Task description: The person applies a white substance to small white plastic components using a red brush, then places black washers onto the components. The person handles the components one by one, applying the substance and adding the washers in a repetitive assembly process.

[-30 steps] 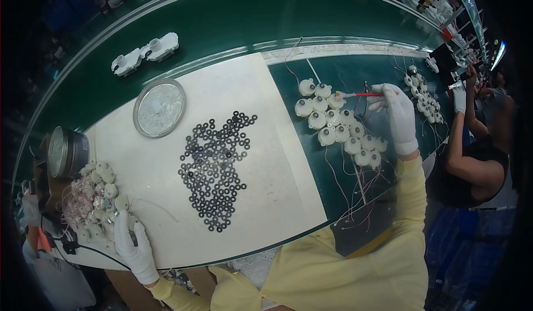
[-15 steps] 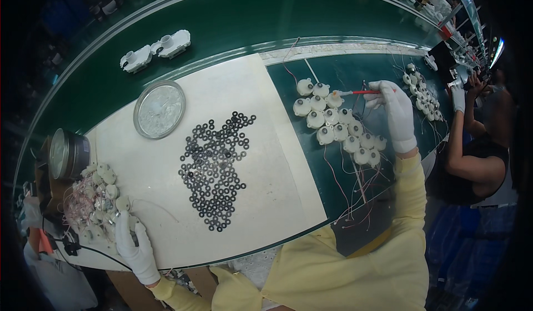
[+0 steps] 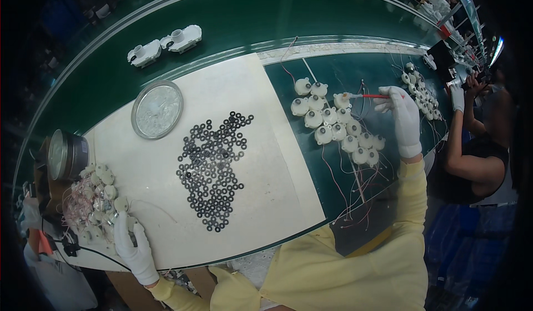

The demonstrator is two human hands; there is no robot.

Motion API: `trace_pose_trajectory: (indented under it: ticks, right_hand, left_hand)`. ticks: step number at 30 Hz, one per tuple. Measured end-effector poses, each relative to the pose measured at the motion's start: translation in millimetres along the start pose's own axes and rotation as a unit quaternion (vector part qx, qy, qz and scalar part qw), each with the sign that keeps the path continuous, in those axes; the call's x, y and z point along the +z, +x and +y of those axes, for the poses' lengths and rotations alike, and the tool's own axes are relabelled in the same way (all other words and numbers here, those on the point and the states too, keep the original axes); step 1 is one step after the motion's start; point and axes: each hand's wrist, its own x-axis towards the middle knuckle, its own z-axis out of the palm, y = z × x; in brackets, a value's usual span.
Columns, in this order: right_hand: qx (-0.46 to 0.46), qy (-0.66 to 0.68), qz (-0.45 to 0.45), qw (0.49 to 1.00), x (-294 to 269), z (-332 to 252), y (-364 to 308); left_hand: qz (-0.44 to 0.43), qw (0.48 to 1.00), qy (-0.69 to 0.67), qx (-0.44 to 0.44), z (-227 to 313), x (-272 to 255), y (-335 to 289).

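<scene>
My right hand [image 3: 403,117], in a white glove, grips a thin red-handled brush [image 3: 372,95] above the green work surface. The brush's pale tip touches a round white motor [image 3: 342,101] at the upper right of a cluster of similar motors [image 3: 327,117], each with a dark centre and thin trailing wires. My gloved left hand [image 3: 135,253] lies at the edge of a heaped pile of white motors with wires [image 3: 100,203]. Its thumb and fingers are spread around the pile's near side, and I see nothing lifted in them.
Many small black rings [image 3: 214,172] lie scattered on the white board [image 3: 272,161]. Behind them sits a round metal dish [image 3: 157,110], with a metal tin [image 3: 68,154] at far left. White housings [image 3: 165,46] stand on the green belt. At right, another person works near more motors [image 3: 425,94].
My right hand and the brush have shifted slightly right, and the motor under the tip has moved with them. The white housings on the belt have moved right. My left hand stays nearly still.
</scene>
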Motion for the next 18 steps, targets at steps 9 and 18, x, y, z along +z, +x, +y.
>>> trace_pose_trajectory:
  ticks: [9,18]
  right_hand:
    - [0.01,0.009,0.004,1.0,-1.2,3.6,-1.5]
    - [0.028,0.01,0.019,0.999,-3.7,4.4,-5.8]
  left_hand:
    - [-0.003,1.0,-0.013,-0.017,5.0,-0.9,1.1]
    - [-0.004,1.0,-0.012,-0.024,2.0,-0.6,-0.3]
